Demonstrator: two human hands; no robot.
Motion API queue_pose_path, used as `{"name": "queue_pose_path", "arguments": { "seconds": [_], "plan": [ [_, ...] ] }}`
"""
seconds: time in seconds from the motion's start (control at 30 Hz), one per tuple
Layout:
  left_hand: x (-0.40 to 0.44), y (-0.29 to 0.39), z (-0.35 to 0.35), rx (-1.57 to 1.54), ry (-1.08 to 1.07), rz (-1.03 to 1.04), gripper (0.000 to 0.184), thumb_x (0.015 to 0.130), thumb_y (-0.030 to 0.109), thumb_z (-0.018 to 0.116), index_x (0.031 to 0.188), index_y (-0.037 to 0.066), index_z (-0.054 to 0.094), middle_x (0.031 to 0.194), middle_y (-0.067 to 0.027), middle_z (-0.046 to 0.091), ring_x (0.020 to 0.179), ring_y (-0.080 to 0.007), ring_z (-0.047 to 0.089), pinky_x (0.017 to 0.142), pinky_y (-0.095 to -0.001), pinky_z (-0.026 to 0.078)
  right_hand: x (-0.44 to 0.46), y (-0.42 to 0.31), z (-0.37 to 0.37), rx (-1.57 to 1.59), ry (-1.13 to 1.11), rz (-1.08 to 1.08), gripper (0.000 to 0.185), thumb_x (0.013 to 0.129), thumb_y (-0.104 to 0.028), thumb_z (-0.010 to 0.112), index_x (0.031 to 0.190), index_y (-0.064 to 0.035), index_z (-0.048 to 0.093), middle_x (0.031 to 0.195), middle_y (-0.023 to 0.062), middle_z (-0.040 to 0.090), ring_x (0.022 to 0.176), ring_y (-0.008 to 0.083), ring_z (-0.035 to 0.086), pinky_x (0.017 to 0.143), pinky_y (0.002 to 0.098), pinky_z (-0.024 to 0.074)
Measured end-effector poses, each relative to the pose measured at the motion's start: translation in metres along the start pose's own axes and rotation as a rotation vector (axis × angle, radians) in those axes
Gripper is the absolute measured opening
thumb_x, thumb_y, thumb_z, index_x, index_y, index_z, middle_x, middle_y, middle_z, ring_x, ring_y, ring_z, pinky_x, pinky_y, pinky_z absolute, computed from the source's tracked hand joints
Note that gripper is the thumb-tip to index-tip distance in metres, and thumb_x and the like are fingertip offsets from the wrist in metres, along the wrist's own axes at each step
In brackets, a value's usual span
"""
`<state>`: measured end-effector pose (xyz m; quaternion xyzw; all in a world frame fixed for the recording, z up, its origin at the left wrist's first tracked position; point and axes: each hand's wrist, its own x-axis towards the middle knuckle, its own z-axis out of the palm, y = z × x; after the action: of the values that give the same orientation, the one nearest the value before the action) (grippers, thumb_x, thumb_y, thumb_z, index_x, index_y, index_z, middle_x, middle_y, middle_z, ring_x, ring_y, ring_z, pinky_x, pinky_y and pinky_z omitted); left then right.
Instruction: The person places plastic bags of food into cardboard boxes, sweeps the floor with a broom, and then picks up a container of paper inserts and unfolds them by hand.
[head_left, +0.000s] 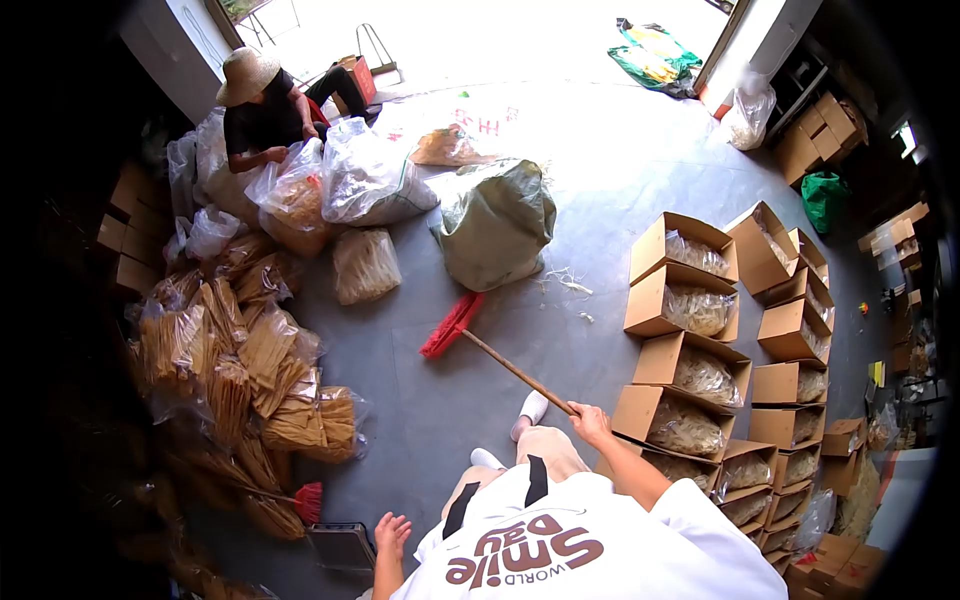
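Observation:
My right hand (592, 424) is closed around the end of a wooden broom handle (515, 372). The broom's red head (452, 325) rests on the grey floor, just in front of a large green-grey woven sack (497, 225). Bits of pale scrap (568, 282) lie on the floor to the right of that sack. Down at my left side, my left hand (392, 533) is empty with its fingers apart. Beside it stands a dark dustpan (343, 547), and a second red brush head (308, 503) shows just behind the dustpan.
Open cardboard boxes (690, 365) holding clear-bagged goods line the right side. Bundles of brown, plastic-wrapped strips (240, 360) are heaped on the left. A seated person in a straw hat (248, 76) handles clear bags (292, 195) at the back left. Bright doorway light comes from behind.

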<state>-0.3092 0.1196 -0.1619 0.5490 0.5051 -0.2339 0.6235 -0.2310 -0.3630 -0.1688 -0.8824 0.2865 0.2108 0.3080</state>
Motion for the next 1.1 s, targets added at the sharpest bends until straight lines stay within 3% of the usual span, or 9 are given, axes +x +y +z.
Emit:
{"name": "queue_pose_path", "arguments": {
  "seconds": [0.2,0.3,0.4,0.6,0.9,0.97,1.1],
  "plan": [
    [-0.01,0.021,0.083,-0.018,-0.09,-0.001,0.045,0.081,0.01,0.043,0.122,0.003,0.027,0.104,-0.0187,0.05,0.082,-0.0281,0.056,0.066,-0.0334,0.047,0.027,0.054,-0.05,-0.016,-0.077,0.13,0.034,0.071,-0.025,0.056,0.106,-0.0245,0.054,0.096,0.0082,0.058,0.091,0.0243,0.054,0.079,0.0346,0.0416],
    [-0.004,0.017,0.115,-0.009,-0.135,-0.029,0.046,0.081,0.01,0.044,0.122,0.002,0.027,0.104,-0.0194,0.049,0.083,-0.027,0.056,0.069,-0.0331,0.047,0.015,0.081,-0.091,-0.022,-0.041,0.304,0.035,0.07,-0.028,0.058,0.104,-0.0309,0.054,0.1,0.0068,0.056,0.094,0.0235,0.052,0.082,0.0336,0.0404],
    [0.021,0.018,0.132,0.073,-0.201,-0.032,0.047,0.08,0.009,0.046,0.122,0.002,0.027,0.105,-0.0204,0.049,0.084,-0.0262,0.055,0.072,-0.0332,0.047,0.015,0.097,-0.107,0.026,0.011,0.372,0.035,0.071,-0.027,0.057,0.105,-0.0285,0.054,0.098,0.0097,0.057,0.091,0.0258,0.053,0.08,0.0346,0.0415],
    [0.023,0.082,0.18,0.249,-0.17,-0.076,0.043,0.081,0.007,0.042,0.122,0.002,0.029,0.105,-0.0165,0.051,0.081,-0.0235,0.055,0.069,-0.0314,0.046,0.0,0.105,-0.1,0.21,0.213,0.159,0.037,0.072,-0.015,0.053,0.108,-0.0088,0.05,0.08,0.0231,0.054,0.076,0.0337,0.055,0.066,0.035,0.0439],
    [0.056,0.171,0.272,0.509,-0.218,-0.047,0.043,0.081,0.008,0.043,0.122,0.003,0.03,0.103,-0.0148,0.051,0.079,-0.0231,0.056,0.064,-0.0277,0.046,-0.153,0.119,-0.027,0.43,0.224,0.374,0.035,0.074,-0.014,0.053,0.108,-0.0066,0.05,0.083,0.0218,0.056,0.077,0.0334,0.056,0.065,0.0381,0.0433],
    [0.067,0.189,0.302,0.58,-0.245,-0.067,0.044,0.081,0.008,0.044,0.122,0.003,0.03,0.103,-0.0146,0.052,0.08,-0.0233,0.056,0.066,-0.0288,0.047,-0.16,0.061,-0.071,0.451,0.184,0.513,0.036,0.073,-0.014,0.054,0.108,-0.0052,0.05,0.085,0.0209,0.057,0.076,0.0317,0.057,0.065,0.0366,0.0436],
    [0.094,0.242,0.373,0.663,-0.315,-0.055,0.043,0.081,0.009,0.045,0.122,0.004,0.032,0.101,-0.0134,0.052,0.077,-0.0202,0.057,0.065,-0.0279,0.047,-0.111,0.055,-0.059,0.417,0.178,0.526,0.038,0.072,-0.015,0.054,0.109,-0.0062,0.05,0.085,0.0212,0.057,0.077,0.0334,0.056,0.067,0.0376,0.0431]
  ]
}}
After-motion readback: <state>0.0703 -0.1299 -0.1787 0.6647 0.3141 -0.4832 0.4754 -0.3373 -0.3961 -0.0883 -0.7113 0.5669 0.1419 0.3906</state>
